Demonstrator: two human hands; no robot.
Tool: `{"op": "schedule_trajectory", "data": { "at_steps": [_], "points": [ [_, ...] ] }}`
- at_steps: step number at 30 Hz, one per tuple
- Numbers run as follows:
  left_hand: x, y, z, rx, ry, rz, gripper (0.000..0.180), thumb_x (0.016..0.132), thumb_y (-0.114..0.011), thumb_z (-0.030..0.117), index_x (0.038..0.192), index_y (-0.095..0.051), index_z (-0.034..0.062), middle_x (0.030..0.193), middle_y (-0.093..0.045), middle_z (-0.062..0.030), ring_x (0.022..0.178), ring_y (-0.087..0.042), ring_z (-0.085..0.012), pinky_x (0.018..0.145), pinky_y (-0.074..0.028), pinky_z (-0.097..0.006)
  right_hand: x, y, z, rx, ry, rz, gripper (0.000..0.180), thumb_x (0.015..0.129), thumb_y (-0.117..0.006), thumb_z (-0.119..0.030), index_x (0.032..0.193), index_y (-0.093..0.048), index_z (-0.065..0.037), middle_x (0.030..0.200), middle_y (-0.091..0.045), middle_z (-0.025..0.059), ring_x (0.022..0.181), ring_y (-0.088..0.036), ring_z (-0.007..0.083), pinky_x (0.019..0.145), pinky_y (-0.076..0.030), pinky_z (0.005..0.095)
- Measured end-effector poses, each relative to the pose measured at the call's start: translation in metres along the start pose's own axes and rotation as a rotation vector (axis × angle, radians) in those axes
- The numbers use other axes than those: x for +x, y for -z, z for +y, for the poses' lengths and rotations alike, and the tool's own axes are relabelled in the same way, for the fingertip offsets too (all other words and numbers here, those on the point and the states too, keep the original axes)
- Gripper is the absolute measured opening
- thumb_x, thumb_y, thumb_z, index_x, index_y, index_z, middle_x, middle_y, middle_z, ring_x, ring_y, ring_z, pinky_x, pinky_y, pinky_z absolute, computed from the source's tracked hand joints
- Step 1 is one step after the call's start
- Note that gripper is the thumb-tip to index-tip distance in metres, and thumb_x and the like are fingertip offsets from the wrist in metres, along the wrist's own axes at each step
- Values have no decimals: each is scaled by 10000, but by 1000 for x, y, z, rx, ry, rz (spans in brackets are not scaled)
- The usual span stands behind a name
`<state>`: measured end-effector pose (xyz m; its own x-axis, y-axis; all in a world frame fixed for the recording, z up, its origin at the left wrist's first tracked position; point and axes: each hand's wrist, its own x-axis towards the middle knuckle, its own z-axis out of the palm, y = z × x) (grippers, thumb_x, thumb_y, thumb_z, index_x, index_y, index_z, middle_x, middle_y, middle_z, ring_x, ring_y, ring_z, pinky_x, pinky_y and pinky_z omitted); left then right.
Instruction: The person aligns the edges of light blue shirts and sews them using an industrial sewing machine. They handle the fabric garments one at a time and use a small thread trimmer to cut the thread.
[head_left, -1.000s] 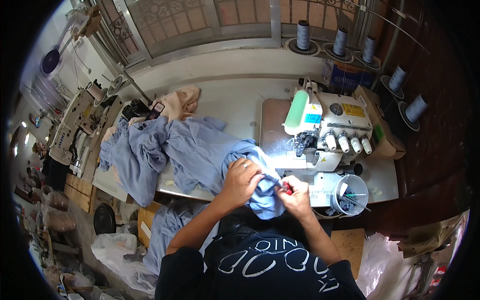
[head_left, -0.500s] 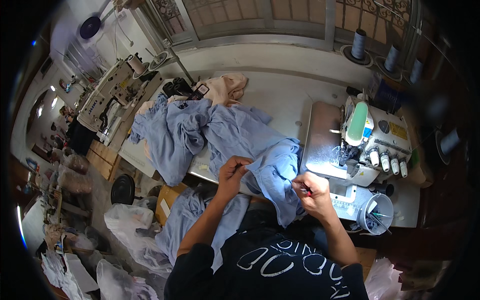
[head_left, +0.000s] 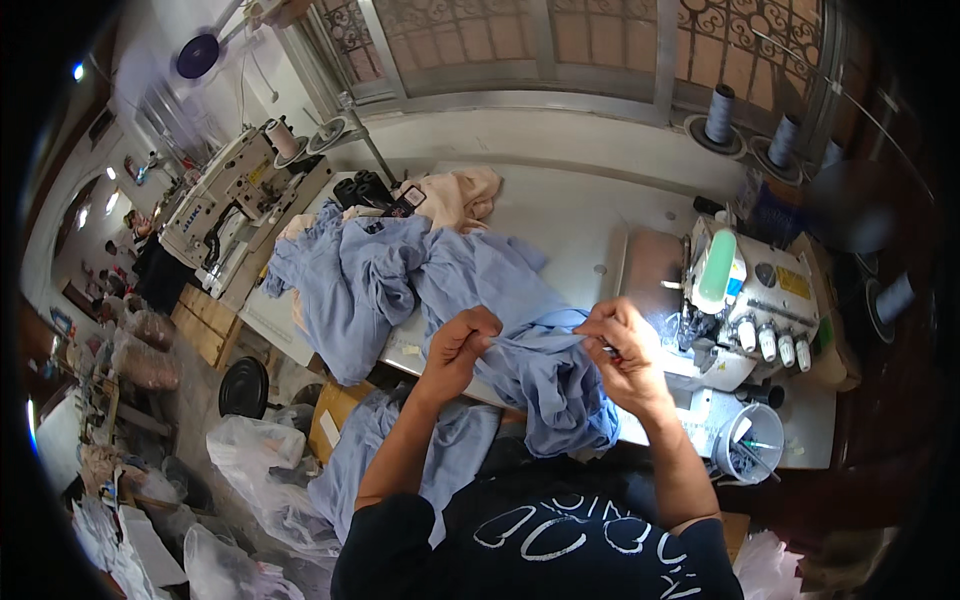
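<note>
A length of light blue cloth (head_left: 545, 375), which looks like part of a garment, hangs in folds over the table's front edge above my lap. My left hand (head_left: 462, 350) is closed in a pinch on its edge. Opposite, my right hand (head_left: 622, 360) pinches the same edge between thumb and finger, so a strip is drawn out between both hands. Something small and dark shows within my right palm, too small to name. More blue cloth (head_left: 360, 260) lies bunched on the table to the left, joined in folds with the held part.
At right stands an overlock sewing machine (head_left: 760, 290); a clear cup (head_left: 750, 445) of scraps and tools is in front of it. Thread cones (head_left: 720, 115) stand behind. Another sewing machine (head_left: 225, 195) is at left. Beige cloth (head_left: 460, 195) lies at the back, plastic bags (head_left: 260, 450) at lower left.
My right hand has moved up and now pinches the cloth edge; the red thing seen in it before no longer shows. The cloth's hanging part has shifted and bunched between my hands.
</note>
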<state>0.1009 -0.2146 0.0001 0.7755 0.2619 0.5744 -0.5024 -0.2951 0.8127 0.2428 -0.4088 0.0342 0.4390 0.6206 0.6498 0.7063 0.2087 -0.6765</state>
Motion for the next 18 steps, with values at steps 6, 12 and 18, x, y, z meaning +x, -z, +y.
{"op": "schedule_trajectory", "data": {
  "at_steps": [6, 12, 18],
  "points": [
    [40, -18, 17, 206, -203, -22, 21, 853, -510, -15, 860, -509, 4, 843, -504, -91, 756, -473, -189, 696, -387, -264, -4, 30, -13, -115, -74, -10, 226, 700, -598, 75, 909, -576, -6, 762, -542, 120, 631, -571, 262, 595, -474, 322],
    [49, -33, -1, 145, -217, -40, 18, 882, -504, 22, 875, -520, 23, 918, -499, -65, 780, -460, -142, 703, -382, -256, -25, 4, 11, -413, 67, 315, 242, 665, -650, 33, 885, -569, -29, 745, -549, 121, 618, -558, 275, 552, -462, 336],
    [47, -47, -30, -107, -58, 89, 64, 955, -444, 127, 970, -474, 72, 906, -505, -29, 794, -465, -86, 714, -398, -218, -44, -42, 13, -83, -197, 144, 174, 724, -704, -57, 846, -593, -2, 686, -614, 163, 624, -620, 302, 561, -468, 354]
  ]
}}
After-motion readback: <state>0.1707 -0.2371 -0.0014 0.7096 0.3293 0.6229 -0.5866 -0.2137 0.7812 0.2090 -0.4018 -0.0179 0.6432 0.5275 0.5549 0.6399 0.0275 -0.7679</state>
